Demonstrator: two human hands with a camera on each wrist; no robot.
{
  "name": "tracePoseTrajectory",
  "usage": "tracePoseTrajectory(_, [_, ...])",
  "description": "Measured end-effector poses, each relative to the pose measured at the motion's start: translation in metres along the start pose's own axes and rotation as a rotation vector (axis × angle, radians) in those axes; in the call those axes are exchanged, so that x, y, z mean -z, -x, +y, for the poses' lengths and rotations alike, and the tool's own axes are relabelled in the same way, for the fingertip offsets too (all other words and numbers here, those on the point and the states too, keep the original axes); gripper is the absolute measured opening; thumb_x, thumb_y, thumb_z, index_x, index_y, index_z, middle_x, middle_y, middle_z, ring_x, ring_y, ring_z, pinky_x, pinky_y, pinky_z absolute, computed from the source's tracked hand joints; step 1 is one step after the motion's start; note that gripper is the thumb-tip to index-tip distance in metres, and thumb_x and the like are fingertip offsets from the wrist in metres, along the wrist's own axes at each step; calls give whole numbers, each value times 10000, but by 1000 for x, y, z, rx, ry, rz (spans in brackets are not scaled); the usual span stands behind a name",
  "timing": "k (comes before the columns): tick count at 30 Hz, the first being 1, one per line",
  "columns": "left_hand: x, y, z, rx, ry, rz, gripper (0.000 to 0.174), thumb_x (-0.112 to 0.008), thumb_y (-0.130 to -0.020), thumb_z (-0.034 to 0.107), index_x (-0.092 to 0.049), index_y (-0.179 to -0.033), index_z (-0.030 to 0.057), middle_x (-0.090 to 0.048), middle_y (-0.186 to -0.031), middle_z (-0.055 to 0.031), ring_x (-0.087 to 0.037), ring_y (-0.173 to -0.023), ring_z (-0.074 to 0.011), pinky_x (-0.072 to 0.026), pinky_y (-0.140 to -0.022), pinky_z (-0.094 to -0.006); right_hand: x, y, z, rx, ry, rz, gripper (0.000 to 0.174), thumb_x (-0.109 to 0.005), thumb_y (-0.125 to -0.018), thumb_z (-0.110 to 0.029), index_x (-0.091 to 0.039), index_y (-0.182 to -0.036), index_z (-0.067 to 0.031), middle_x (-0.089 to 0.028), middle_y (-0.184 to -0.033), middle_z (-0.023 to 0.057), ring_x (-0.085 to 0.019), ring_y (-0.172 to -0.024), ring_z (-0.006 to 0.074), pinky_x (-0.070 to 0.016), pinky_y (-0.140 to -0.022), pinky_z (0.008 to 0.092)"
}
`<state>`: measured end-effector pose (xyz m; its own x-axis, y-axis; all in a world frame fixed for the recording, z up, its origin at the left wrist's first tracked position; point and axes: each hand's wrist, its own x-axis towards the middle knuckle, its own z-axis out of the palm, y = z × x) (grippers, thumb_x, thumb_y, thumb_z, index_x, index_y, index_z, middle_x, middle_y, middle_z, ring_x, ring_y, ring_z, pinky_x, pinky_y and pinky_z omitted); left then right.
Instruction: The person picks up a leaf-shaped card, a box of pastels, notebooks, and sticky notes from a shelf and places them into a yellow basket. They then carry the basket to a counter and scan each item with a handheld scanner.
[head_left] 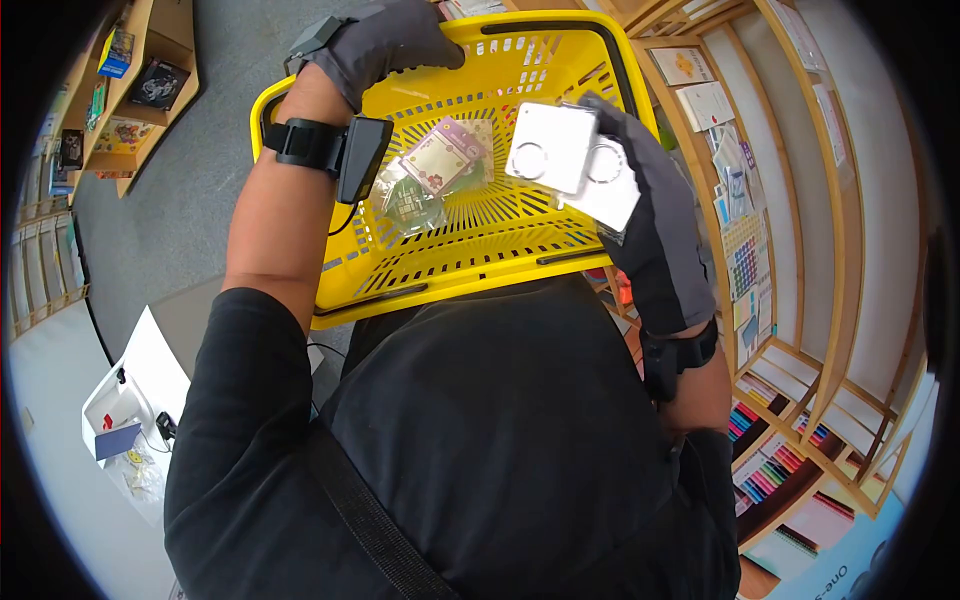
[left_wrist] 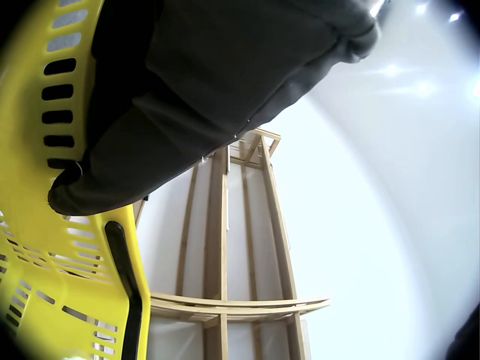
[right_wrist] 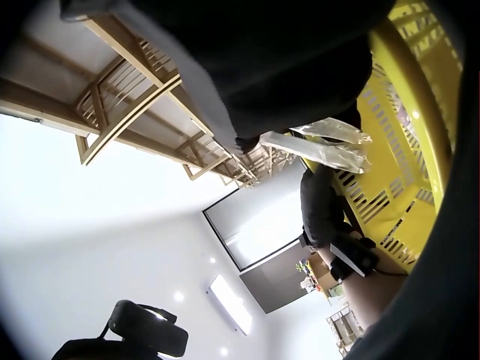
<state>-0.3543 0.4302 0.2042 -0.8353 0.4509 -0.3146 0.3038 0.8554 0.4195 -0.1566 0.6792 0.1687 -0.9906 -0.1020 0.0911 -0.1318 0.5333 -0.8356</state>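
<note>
In the head view a yellow basket (head_left: 480,262) is held up in front of the body. The gloved left hand (head_left: 395,45) grips its far left rim, its thumb inside the wall. Above the basket's right side, the gloved right hand (head_left: 655,210) holds two white packets (head_left: 552,148), each with a ring shape, one overlapping the other. Inside the basket lie a pink-and-white card packet (head_left: 440,162) and a clear packet with a dark green item (head_left: 412,205). In the right wrist view two clear packets (right_wrist: 322,152) stick out from the right hand (right_wrist: 277,75).
Wooden shelves (head_left: 845,200) with cards, stickers and coloured pens run along the right. At the upper left stands a wooden display unit (head_left: 150,60) with boxed goods. A white table (head_left: 150,380) carrying small items is at the lower left.
</note>
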Motion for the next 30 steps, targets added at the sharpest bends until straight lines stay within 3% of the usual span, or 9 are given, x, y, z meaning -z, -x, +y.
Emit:
tracePoseTrajectory(1, [-1, -1, -1, 4, 17, -8, 441, -780, -902, 397, -820, -1155, 39, -796, -959, -206, -772, -822, -284, -574, -754, -394, -3, -1, 7, 5, 1, -5, 563, -520, -1139, -348, -466, -1601, -30, -636, -1490, 219, -674, -1336, 321, -577, -1106, 442])
tracePoseTrajectory(2, [-5, -2, -10, 6, 19, -5, 441, -780, -902, 397, -820, -1155, 39, -796, -959, -206, -772, -822, -284, -574, -754, -394, -8, -3, 16, -61, -363, 33, 580, -516, -1141, -376, -465, -1602, -28, -624, -1508, 217, -677, -1333, 307, -581, -1101, 426])
tracePoseTrajectory(4, [-18, -2, -42, -471, 86, 217, 466, -783, -902, 405, -813, -1187, 37, -799, -978, -203, -773, -841, -281, -579, -769, -393, -12, -7, 25, -194, -1088, 112, 616, -510, -1146, -433, -464, -1604, -24, -602, -1542, 215, -682, -1327, 281, -589, -1091, 394])
tracePoseTrajectory(5, [-24, -7, -52, -711, 119, 328, 480, -785, -901, 408, -810, -1202, 36, -801, -988, -201, -774, -850, -280, -581, -777, -393, -12, -8, 23, -191, -1085, 112, 616, -510, -1146, -433, -464, -1604, -24, -602, -1542, 215, -682, -1327, 281, -589, -1091, 394])
tracePoseTrajectory(6, [-26, -11, -51, -713, 121, 333, 480, -785, -901, 408, -810, -1202, 36, -801, -988, -201, -774, -850, -280, -581, -777, -393, -12, -8, 17, -184, -1108, 109, 638, -475, -1149, -467, -447, -1616, -33, -585, -1557, 223, -676, -1336, 292, -583, -1102, 405])
tracePoseTrajectory(9, [-32, -28, -39, -134, 268, 44, 498, -789, -846, 374, -800, -1127, -37, -802, -888, -158, -778, -754, -266, -583, -696, -391, -8, -9, 6, -169, -1140, 107, 683, -404, -1157, -534, -413, -1641, -53, -552, -1589, 240, -665, -1353, 313, -571, -1122, 425])
tracePoseTrajectory(12, [-30, -31, -35, -120, 136, 71, 495, -780, -856, 384, -802, -1126, -30, -802, -889, -157, -778, -752, -256, -580, -691, -384, -7, -8, 3, -193, -1158, 56, 803, -407, -1125, -630, -316, -1702, -79, -500, -1635, 250, -621, -1390, 400, -522, -1161, 519])
tracePoseTrajectory(16, [-29, -34, -38, -95, 48, 77, 496, -771, -862, 396, -804, -1124, -24, -802, -891, -156, -778, -750, -252, -580, -690, -381, -8, -10, -1, -190, -1105, 36, 814, -427, -1117, -635, -324, -1696, -73, -499, -1636, 248, -619, -1390, 406, -514, -1169, 539])
tracePoseTrajectory(30, [-29, -25, -66, -50, 238, 142, 504, -790, -843, 380, -800, -1135, -30, -810, -925, -170, -792, -787, -261, -600, -724, -394, -20, -35, 7, -199, -1199, -10, 684, -466, -1142, -508, -409, -1635, -37, -552, -1584, 233, -643, -1351, 368, -529, -1146, 521])
